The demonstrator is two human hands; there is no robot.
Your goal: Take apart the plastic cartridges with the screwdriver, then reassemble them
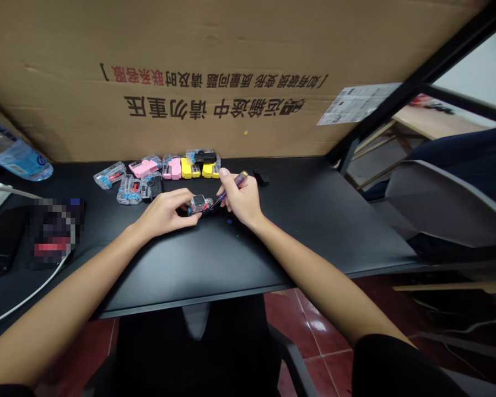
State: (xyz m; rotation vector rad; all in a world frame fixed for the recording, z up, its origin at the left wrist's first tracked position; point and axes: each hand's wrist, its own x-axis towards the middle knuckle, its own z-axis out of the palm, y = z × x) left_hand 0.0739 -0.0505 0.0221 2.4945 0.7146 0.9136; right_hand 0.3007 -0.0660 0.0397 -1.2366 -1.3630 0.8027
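My right hand (242, 201) pinches a small screwdriver (231, 187) with a clear purple handle, a narrow grip between thumb and fingers. Its tip comes down at the right edge of a clear plastic case (200, 204); at this size I cannot tell whether it touches the case. My left hand (163, 214) holds that case flat on the black desk (248, 259), fingers curled over its left side. Keeping the case pinned and the shaft steady looks like the best guard against the tip slipping. Just below my right hand lies a tiny blue bit (230, 221), and a small black piece (260, 176) sits beyond it. Beyond both hands, pink parts (176, 168), yellow parts (186, 168) and clear cases (129, 190) line the foot of a cardboard box (215, 55).
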